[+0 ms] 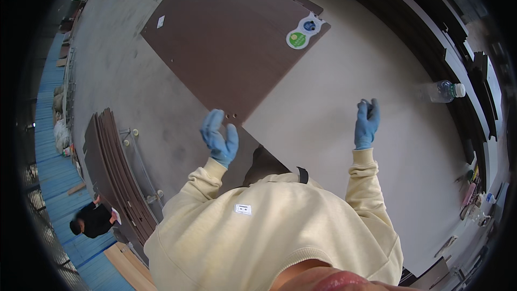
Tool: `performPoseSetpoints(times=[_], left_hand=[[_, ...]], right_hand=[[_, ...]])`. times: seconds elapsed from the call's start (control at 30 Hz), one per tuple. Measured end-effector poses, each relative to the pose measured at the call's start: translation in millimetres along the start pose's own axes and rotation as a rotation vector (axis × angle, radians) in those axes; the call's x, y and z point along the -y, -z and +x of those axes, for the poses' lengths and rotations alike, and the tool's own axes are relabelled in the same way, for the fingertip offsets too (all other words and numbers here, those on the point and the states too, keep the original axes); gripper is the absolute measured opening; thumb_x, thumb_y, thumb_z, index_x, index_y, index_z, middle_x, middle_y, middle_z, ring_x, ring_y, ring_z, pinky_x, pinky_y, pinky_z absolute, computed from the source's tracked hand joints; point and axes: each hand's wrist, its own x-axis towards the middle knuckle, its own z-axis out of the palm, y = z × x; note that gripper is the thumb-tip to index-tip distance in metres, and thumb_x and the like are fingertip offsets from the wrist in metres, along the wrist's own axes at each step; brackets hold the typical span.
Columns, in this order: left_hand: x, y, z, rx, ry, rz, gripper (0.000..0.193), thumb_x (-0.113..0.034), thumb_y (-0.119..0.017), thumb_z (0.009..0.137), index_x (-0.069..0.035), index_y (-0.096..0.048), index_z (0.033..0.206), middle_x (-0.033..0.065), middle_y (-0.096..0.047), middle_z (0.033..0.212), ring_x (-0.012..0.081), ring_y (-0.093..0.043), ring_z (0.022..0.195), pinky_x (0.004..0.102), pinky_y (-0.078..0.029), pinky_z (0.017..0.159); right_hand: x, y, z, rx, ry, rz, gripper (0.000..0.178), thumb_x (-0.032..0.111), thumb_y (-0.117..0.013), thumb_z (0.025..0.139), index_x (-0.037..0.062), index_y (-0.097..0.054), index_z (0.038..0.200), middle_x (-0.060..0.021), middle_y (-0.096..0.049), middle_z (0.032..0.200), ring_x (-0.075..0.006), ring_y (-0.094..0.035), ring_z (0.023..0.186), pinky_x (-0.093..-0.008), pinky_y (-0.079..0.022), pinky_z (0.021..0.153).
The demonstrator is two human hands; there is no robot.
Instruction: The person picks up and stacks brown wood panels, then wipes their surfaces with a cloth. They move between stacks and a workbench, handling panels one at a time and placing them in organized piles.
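Note:
A large brown panel lies ahead of me, its near corner pierced by small holes and its far right corner bearing a white, blue and green label. My left hand, in a blue glove, is raised beside that near corner with thumb and fingers apart and nothing in it. Whether it touches the panel I cannot tell. My right hand, gloved the same way, is held above the pale grey tabletop. Its fingers are loosely bent and apart, and it holds nothing.
A clear plastic bottle with a white cap is on the right, near dark shelving. Small tools and items lie at the lower right. To the left, several brown panels stand by a wheeled rack; beyond them is a person.

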Motion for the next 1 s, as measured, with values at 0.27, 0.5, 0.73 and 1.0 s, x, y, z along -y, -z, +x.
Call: performPoseSetpoints(times=[0.27,0.5,0.73,1.0], left_hand=[[360.8,-28.9,167.0,-0.086,1.001,-0.289,0.065,-0.043,-0.064,0.101,0.002,-0.05,0.147,0.0196,-0.054,0.15,0.0339,-0.054,0.133,0.0435,-0.042,0.115],[460.7,-68.5,248.5,-0.074,1.324,-1.363,0.065,-0.047,-0.073,0.093,-0.008,-0.056,0.143,0.011,-0.06,0.144,0.0344,-0.058,0.127,0.0491,-0.049,0.109],[475.8,-72.6,255.7,0.122,1.291,-1.488,0.072,-0.052,-0.075,0.091,-0.008,-0.055,0.144,0.0123,-0.06,0.144,0.0354,-0.058,0.127,0.0513,-0.049,0.109],[475.4,-56.7,261.6,-0.095,1.39,-1.174,0.067,-0.043,-0.077,0.092,0.001,-0.057,0.139,0.015,-0.064,0.138,0.0313,-0.065,0.117,0.0445,-0.054,0.103]], right_hand=[[67.6,-246.2,-38.3,0.249,-0.361,0.437,0.065,0.048,-0.057,0.105,-0.0019,-0.051,0.146,-0.0148,-0.064,0.134,-0.0221,-0.065,0.116,-0.0352,-0.054,0.098],[94.5,-311.7,-19.3,-0.25,-0.611,0.413,0.053,0.052,-0.062,0.101,0.0,-0.064,0.107,0.0007,-0.059,0.088,-0.0103,-0.049,0.073,-0.0292,-0.046,0.066],[73.8,-317.9,-16.4,-0.36,-0.461,0.165,0.051,0.052,-0.063,0.101,0.0042,-0.067,0.083,0.0029,-0.052,0.071,-0.0108,-0.041,0.064,-0.0316,-0.039,0.058],[71.7,-307.2,-20.6,-0.306,-0.438,0.138,0.055,0.053,-0.059,0.104,0.0007,-0.071,0.091,0.003,-0.055,0.074,-0.0096,-0.042,0.065,-0.0316,-0.04,0.059]])
